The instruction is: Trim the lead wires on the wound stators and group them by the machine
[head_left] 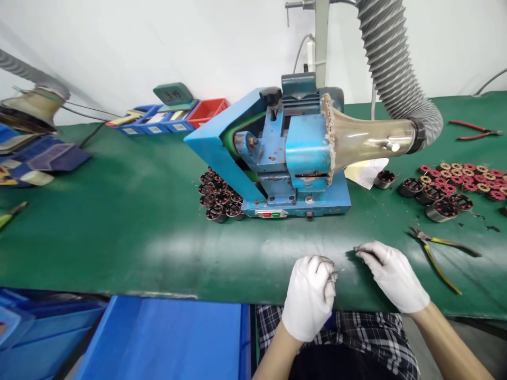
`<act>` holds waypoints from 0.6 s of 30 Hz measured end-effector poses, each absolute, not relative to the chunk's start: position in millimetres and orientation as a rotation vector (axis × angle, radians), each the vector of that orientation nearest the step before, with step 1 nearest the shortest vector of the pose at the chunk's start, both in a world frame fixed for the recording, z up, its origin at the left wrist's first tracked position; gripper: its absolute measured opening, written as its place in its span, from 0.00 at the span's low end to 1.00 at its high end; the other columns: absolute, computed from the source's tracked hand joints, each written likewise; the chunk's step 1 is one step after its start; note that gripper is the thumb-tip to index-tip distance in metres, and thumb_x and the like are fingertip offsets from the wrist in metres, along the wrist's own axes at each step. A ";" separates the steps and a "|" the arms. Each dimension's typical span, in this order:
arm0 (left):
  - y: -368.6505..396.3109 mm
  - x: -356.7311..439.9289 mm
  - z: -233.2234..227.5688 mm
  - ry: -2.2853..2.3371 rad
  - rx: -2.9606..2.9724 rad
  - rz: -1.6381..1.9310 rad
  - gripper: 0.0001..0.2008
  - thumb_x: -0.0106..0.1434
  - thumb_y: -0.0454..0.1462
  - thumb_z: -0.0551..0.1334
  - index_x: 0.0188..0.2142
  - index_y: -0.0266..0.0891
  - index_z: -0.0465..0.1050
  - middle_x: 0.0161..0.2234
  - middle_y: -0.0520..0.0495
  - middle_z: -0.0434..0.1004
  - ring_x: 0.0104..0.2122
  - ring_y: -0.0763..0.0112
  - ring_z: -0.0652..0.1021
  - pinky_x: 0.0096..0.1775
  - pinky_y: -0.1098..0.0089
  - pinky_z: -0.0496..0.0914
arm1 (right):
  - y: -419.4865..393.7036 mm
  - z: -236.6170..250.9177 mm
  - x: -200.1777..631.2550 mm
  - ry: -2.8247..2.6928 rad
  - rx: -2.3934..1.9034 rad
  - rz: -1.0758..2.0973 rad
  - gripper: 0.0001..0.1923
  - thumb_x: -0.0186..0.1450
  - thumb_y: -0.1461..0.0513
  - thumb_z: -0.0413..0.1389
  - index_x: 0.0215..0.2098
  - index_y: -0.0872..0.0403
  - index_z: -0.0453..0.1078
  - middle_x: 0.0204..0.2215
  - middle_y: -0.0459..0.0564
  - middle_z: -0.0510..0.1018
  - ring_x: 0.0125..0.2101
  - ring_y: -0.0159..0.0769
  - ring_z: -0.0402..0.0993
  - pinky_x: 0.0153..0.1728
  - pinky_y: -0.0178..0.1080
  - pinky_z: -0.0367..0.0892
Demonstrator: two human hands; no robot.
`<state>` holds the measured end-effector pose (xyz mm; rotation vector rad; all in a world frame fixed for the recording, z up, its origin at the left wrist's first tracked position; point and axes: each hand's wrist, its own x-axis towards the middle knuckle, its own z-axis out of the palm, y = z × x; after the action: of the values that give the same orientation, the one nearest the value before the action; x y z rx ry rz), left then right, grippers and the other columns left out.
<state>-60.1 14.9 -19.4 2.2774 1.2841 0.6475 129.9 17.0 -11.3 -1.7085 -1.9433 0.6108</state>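
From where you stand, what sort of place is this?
Probably a small factory workbench for electric motor parts. A blue benchtop machine with a ribbed extraction hose stands on the green mat, with wound motor coils heaped nearby.

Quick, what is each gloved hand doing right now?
Left hand: closed into a loose fist; what it grips is too small to tell.
Right hand: fingers pinched on a thin metal piece on the green table.
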 end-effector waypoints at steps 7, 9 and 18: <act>15.9 -59.1 -19.7 1.312 2.313 0.635 0.09 0.59 0.30 0.49 0.34 0.39 0.65 0.34 0.45 0.70 0.35 0.62 0.69 0.38 0.59 0.67 | 14.5 -8.1 109.3 -2.431 -1.238 0.357 0.11 0.64 0.70 0.47 0.38 0.54 0.70 0.34 0.53 0.76 0.33 0.38 0.72 0.33 0.40 0.68; 16.3 -58.8 -18.1 1.312 2.306 0.623 0.08 0.58 0.30 0.49 0.34 0.39 0.65 0.34 0.45 0.70 0.34 0.62 0.70 0.38 0.58 0.67 | 17.0 -8.8 105.5 -2.563 -1.222 0.240 0.12 0.64 0.72 0.46 0.33 0.55 0.70 0.27 0.51 0.74 0.27 0.38 0.71 0.28 0.38 0.66; 20.5 -83.0 -23.7 1.325 1.995 0.633 0.33 0.46 0.34 0.68 0.51 0.41 0.60 0.57 0.39 0.60 0.55 0.52 0.65 0.54 0.50 0.64 | 23.7 -17.8 105.2 -2.348 -1.360 0.674 0.10 0.68 0.64 0.48 0.43 0.52 0.70 0.30 0.48 0.74 0.29 0.33 0.73 0.31 0.34 0.69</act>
<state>-83.0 20.5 -23.7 1.9954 1.3251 0.6325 105.2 23.7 -17.8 -1.3605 -2.3479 0.6742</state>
